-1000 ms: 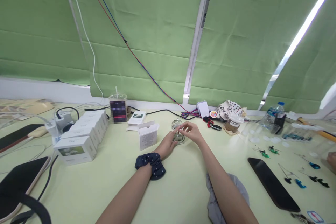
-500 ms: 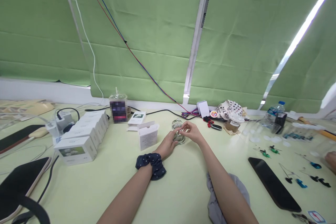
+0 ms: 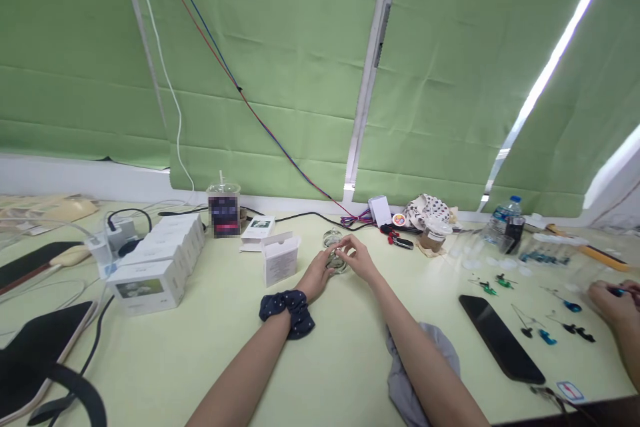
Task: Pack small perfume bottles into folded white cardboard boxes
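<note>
Left fingers curled against the left wall of the small glass jar, touching it. Right fingers bent in a pinch at the jar's top and touching it too; too small to tell if they hold a lid or only the rim. The jar sits between the two sets of fingertips at frame centre, long axis upright; it looks to rest on the table, though its base is hidden. Both hands are equally near, neither has to reach. Left hand comes in from the lower left, palm turned toward the jar, wrist low on the table with a dark dotted scrunchie round it. Right hand comes in from the lower right, knuckles up, wrist raised a bit, forearm running down to the bottom edge over a grey cloth. Just left of the jar stands a white carton with its flap up; further left is a row of white boxes. A black phone lies well apart at lower right, and a co-worker's hand is at the right edge.
</note>
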